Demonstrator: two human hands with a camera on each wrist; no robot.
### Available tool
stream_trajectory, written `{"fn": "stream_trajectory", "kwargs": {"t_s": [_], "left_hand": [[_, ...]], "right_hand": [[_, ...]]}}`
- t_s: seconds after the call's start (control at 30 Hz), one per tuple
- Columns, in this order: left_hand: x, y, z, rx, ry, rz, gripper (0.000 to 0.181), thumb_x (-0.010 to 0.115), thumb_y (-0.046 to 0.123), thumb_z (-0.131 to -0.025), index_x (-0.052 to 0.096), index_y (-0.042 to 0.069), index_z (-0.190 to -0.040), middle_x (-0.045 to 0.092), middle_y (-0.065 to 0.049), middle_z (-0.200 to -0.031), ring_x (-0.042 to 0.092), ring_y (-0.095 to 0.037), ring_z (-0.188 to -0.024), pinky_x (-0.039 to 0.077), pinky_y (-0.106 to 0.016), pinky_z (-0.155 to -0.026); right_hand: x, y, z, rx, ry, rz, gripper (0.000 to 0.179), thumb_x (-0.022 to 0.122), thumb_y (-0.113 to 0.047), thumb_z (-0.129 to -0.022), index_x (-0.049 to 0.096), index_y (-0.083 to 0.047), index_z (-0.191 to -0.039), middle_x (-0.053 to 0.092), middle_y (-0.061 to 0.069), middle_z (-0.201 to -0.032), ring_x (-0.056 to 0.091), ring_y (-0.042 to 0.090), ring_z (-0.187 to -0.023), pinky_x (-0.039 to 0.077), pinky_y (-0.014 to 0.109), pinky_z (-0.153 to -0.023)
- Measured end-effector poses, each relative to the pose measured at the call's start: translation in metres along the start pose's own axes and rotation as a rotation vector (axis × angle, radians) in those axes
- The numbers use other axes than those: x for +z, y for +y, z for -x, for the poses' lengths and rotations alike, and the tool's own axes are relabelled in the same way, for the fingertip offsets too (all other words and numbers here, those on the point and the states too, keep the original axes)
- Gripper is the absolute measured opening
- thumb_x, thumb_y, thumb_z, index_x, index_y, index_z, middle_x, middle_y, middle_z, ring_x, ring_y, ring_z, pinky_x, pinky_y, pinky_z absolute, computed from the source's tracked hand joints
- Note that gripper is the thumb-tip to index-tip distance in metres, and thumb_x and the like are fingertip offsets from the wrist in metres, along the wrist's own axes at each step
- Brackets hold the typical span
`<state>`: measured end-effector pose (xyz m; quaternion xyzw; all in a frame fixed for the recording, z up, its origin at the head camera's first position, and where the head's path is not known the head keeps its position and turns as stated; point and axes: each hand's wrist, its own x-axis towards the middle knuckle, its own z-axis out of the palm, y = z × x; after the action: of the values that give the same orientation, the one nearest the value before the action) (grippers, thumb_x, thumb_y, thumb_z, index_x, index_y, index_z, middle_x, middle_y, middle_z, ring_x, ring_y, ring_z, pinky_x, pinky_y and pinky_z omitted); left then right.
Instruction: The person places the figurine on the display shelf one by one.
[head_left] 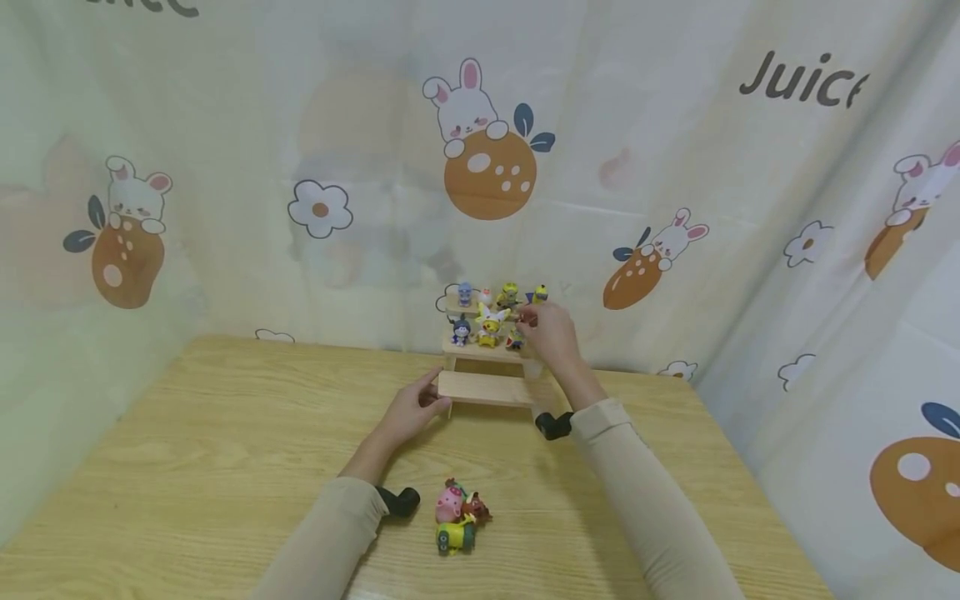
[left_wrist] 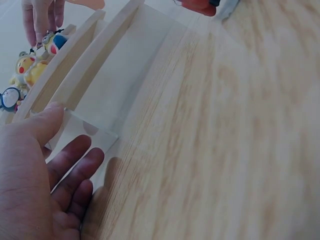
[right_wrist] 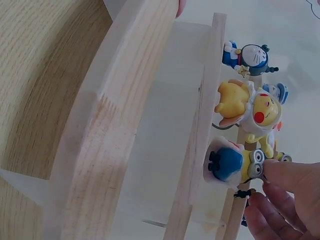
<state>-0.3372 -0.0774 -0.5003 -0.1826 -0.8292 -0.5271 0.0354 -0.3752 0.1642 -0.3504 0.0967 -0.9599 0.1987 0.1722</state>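
Note:
A three-tier wooden display stand [head_left: 486, 388] stands at the table's far side. My left hand [head_left: 411, 412] holds the left end of its lowest step, thumb [left_wrist: 47, 122] against the edge; the index finger is mostly hidden in the left wrist view. At the middle step's right end, my right hand [head_left: 551, 335] pinches a Minion figurine [right_wrist: 252, 165] in a blue outfit by its head. Beside it on that step are a yellow Pikachu figurine [right_wrist: 245, 107] in a white hood and a dark-blue and white figurine [right_wrist: 250, 56].
Several small figurines, including a blue one [head_left: 465, 293] and a yellow one [head_left: 508, 295], line the top step. Nearer me on the wooden table [head_left: 247, 467] lie a pink figurine [head_left: 449, 505], a red-brown one [head_left: 476, 507] and a yellow-green one [head_left: 454, 536]. A printed curtain [head_left: 360, 275] hangs behind.

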Motion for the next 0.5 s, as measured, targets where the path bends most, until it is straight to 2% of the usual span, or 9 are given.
{"fn": "stream_trajectory", "kwargs": {"t_s": [0.27, 0.5], "left_hand": [[0.0008, -0.0018, -0.0002, -0.001, 0.008, 0.015, 0.064, 0.065, 0.026, -0.09, 0.038, 0.009, -0.146, 0.065, -0.007, -0.098, 0.06, -0.016, -0.089, 0.05, -0.033, -0.083], [0.0003, 0.001, 0.0007, -0.016, 0.0, 0.018, 0.064, 0.066, 0.026, -0.09, 0.038, 0.011, -0.146, 0.064, -0.007, -0.098, 0.06, -0.017, -0.09, 0.05, -0.036, -0.086]], "right_hand": [[-0.0008, -0.0011, -0.0006, -0.001, -0.002, 0.009, 0.022, 0.066, -0.016, -0.089, 0.07, -0.009, -0.11, 0.07, 0.009, -0.096, 0.065, 0.023, -0.089, 0.053, 0.038, -0.078], [-0.0004, -0.0002, 0.0006, -0.005, -0.001, -0.012, 0.02, 0.067, -0.015, -0.089, 0.07, -0.01, -0.108, 0.069, 0.009, -0.096, 0.064, 0.023, -0.088, 0.052, 0.039, -0.078]]}}
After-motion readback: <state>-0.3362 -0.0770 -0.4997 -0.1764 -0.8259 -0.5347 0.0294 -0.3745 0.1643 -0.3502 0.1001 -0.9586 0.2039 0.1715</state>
